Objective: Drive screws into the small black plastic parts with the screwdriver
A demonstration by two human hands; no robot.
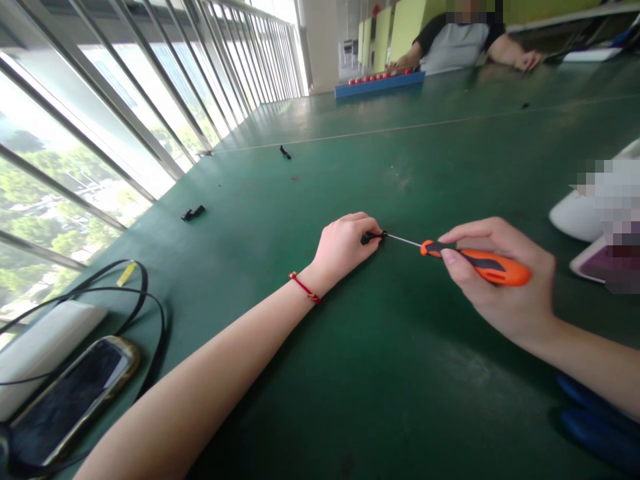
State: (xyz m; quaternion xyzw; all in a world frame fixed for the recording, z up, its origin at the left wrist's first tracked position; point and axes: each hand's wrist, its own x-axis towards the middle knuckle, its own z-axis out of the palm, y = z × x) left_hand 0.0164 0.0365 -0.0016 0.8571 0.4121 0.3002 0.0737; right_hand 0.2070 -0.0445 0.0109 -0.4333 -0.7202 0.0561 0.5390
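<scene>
My left hand [347, 243] rests on the green table [320, 373], its fingers closed round a small black part [369, 237]. A red cord bracelet [305, 288] circles that wrist. In my right hand [505, 287] is a screwdriver [493, 265] with an orange and dark handle, held nearly level by thumb and fingers. Its thin metal shaft points left, and the tip meets the black part at my left fingertips. Whether the tip sits in a screw is too small to tell.
Two black pieces, one nearer [193, 213] and one farther [285, 153], lie on the table. A phone [70, 400], white box [55, 340] and black cable fill the lower left, beside a railing [150, 87]. A person [457, 47] sits behind a blue rack [380, 85]. White objects [580, 213] stand right.
</scene>
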